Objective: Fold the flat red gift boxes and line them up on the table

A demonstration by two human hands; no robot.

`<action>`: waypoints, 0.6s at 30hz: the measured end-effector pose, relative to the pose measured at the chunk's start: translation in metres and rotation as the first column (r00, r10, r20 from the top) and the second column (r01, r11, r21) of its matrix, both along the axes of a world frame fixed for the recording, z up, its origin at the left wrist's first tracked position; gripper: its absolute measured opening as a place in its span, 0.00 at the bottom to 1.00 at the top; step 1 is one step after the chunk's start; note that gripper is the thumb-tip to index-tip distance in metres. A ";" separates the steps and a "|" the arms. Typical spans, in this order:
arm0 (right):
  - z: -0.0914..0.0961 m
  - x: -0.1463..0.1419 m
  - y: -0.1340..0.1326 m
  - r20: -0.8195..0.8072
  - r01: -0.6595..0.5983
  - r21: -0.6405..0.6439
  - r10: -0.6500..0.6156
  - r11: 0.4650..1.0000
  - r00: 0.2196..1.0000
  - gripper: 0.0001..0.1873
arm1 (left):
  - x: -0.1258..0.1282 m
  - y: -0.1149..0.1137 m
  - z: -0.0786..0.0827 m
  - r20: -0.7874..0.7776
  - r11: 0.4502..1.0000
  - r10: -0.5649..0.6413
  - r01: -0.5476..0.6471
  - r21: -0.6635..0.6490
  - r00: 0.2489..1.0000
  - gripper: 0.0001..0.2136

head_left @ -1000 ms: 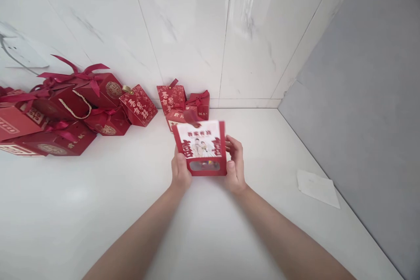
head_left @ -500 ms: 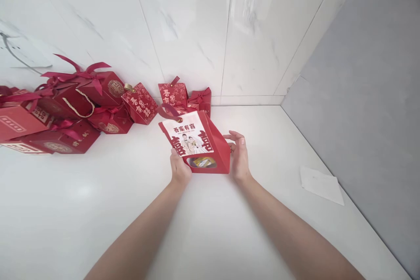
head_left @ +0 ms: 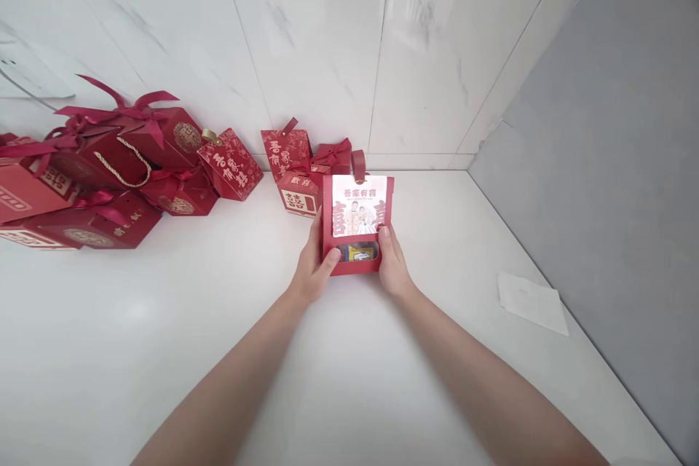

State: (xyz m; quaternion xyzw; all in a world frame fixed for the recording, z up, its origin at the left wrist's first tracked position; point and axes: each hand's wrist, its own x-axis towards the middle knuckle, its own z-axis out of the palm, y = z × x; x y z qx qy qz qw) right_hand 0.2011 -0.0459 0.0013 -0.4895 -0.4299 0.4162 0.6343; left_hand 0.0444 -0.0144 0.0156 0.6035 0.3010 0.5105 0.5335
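Note:
I hold a small red gift box (head_left: 356, 223) upright between both hands over the white surface. Its front carries a pale card with a drawn couple and red characters, and a little window below shows something yellow inside. A dark red ribbon loop sticks up from its top. My left hand (head_left: 315, 267) grips the box's left edge, thumb on the front. My right hand (head_left: 392, 266) grips the right edge the same way. Just behind the box stand three small red boxes (head_left: 298, 191).
A heap of larger red gift boxes with ribbons and a rope handle (head_left: 103, 175) lies at the far left against the marble wall. A white sheet of paper (head_left: 532, 301) lies at the right near the grey wall. The white surface (head_left: 164, 335) stretches around my arms.
The box was turned to the left and tilted half a second ago; it now faces me squarely, moved slightly right and farther away. My right hand has closed onto its right edge.

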 end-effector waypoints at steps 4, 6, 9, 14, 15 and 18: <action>0.001 0.001 0.002 -0.037 -0.032 0.008 0.032 0.999 0.999 0.27 | 0.000 0.005 -0.005 -0.017 0.999 0.024 -0.025 -0.048 1.000 0.28; 0.001 0.002 0.003 -0.083 -0.076 0.027 0.078 0.997 0.994 0.27 | 0.001 0.009 -0.008 0.006 0.995 0.040 -0.039 -0.094 0.999 0.25; 0.002 0.004 0.004 -0.100 -0.130 0.023 0.132 0.991 0.986 0.25 | 0.003 0.012 -0.011 0.064 0.984 0.047 -0.035 -0.173 0.997 0.23; 0.001 0.006 0.005 -0.071 -0.107 -0.012 0.106 0.994 0.992 0.25 | 0.003 0.014 -0.013 0.075 0.975 0.059 -0.041 -0.219 0.995 0.23; 0.001 0.006 0.005 -0.074 -0.105 -0.016 0.104 0.994 0.992 0.26 | 0.003 0.014 -0.013 0.070 0.975 0.059 -0.042 -0.220 0.996 0.23; 0.001 0.005 0.005 -0.074 -0.110 -0.021 0.109 0.994 0.991 0.26 | 0.002 0.014 -0.012 0.051 0.976 0.057 -0.045 -0.214 0.997 0.23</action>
